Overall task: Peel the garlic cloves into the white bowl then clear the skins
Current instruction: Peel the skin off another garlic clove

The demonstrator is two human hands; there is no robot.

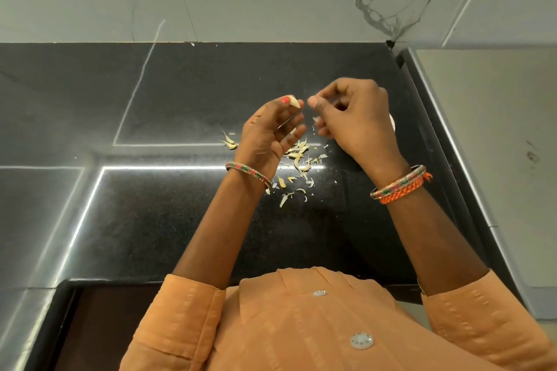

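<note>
- Above the middle of the black counter (180, 93), a garlic clove (297, 103) sits pinched at the fingertips of the left hand (271, 135), its pale pointed tip aimed right, toward the other hand.
- The clove's long axis runs roughly left to right, so its free end is just beside the right thumb; the gap between the two is small.
- The right hand (357, 117) is the nearer one for stripping skin. Its thumb and forefinger are drawn together as if pinching a flake, but whether anything is held there cannot be told.
- The left hand's remaining fingers curl loosely below the clove.
- Peeled skins (297, 159) lie scattered on the counter under and between the wrists, with a few more off to the left.
- A sliver of white rim shows behind the right hand, probably the white bowl (392, 122); most of it is hidden.
- Peeling looks unfinished, and the skins are not yet cleared.
- No brands, labels or writing can be read anywhere.
</note>
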